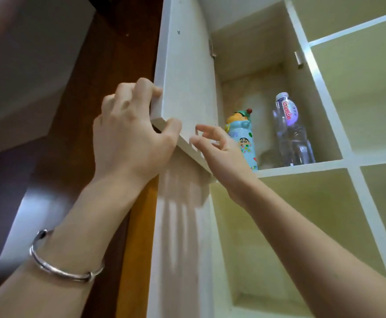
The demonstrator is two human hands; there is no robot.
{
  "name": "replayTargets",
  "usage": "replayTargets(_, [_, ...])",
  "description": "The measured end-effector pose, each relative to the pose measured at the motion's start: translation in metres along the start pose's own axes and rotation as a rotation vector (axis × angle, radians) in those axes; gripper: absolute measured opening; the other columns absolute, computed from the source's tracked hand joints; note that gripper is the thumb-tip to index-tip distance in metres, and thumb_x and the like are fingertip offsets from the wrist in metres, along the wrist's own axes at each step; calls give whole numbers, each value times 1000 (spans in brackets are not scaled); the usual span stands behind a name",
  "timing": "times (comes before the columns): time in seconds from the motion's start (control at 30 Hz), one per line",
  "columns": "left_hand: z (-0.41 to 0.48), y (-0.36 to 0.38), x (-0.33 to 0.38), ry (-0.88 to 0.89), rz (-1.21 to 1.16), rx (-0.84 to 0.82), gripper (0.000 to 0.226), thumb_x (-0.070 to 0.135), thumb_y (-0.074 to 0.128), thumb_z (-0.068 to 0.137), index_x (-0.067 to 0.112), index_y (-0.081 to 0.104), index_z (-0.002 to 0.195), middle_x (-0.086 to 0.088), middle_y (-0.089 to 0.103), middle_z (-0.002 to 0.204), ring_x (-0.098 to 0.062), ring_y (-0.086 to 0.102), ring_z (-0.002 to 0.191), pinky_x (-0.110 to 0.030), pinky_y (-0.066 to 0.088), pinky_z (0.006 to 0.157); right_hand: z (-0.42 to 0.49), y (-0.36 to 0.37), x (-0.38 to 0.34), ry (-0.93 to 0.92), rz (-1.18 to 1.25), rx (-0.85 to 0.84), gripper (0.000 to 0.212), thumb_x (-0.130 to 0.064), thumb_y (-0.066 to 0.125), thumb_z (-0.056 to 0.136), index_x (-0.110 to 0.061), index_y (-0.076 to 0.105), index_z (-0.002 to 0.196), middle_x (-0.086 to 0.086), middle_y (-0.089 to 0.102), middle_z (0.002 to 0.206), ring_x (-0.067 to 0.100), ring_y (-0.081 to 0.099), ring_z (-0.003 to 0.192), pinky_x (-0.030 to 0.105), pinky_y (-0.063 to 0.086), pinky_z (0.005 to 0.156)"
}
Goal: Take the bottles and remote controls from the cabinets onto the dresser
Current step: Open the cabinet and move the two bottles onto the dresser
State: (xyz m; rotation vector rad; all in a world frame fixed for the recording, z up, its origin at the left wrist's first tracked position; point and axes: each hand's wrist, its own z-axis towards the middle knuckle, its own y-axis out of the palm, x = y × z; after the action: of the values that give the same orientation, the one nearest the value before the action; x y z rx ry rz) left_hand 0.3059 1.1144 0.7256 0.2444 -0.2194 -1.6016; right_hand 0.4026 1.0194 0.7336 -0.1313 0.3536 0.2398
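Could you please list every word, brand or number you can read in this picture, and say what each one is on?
"Ganten": red lettering running along the label of the clear water bottle in the open cabinet compartment.
Small blue print beside that brand name, same label: too blurred to read.
Cartoon-printed bottle: a cartoon figure and a few small letters near its base, too small and partly hidden by the right hand to read.

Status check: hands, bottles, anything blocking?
Left hand gripping open cabinet door edge. Right hand open, empty, beside cartoon bottle. Water bottle upright, same shelf. Nothing blocking.
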Motion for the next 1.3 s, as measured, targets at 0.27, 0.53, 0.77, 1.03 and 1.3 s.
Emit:
replayTargets(0.27, [0, 4, -7, -34, -171, -92, 51, 43, 45, 75, 22, 38, 121, 5, 51, 110, -9, 41, 99, -14, 36, 59, -1, 9, 10, -13, 31, 60, 35, -34, 56, 86, -30, 55, 121, -9, 51, 129, 12, 50, 119, 31, 41, 104])
replayTargets(0.53, [-8, -5, -7, -17, -300, -68, 38, 33, 52, 90, 21, 44, 126, 9, 51, 111, -12, 50, 105, -9, 34, 63, -7, 6, 12, -22, 26, 67, 32, -32, 57, 87, -28, 57, 119, -5, 53, 126, 11, 51, 119, 35, 42, 105])
replayTargets(0.77, [-18, -7, 13, 50, -107, 41, 30, 25, 52, 84, 14, 57, 112, -10, 47, 128, -29, 42, 123, -26, 38, 91, -15, -17, 18, -67, -76, -107, 35, -27, 61, 86, -28, 57, 120, -7, 55, 126, 8, 50, 121, 29, 42, 104])
replayTargets(1.03, [-25, 8, 80, 196, -94, -52, 26, 28, 46, 80, 11, 66, 84, -2, 67, 79, -24, 62, 77, -36, 51, 74, -17, -101, 19, -38, -206, -117, 19, -13, 56, 84, -9, 70, 72, 9, 69, 68, 17, 64, 62, 32, 54, 76])
replayTargets(1.3, [-12, 102, 100, -164, -250, -398, 18, 30, 48, 78, 18, 61, 75, 1, 65, 74, -26, 62, 79, -40, 53, 77, 14, -169, 19, -52, -432, 130, 14, -19, 56, 82, -24, 61, 94, -4, 62, 83, 15, 56, 75, 25, 44, 62])
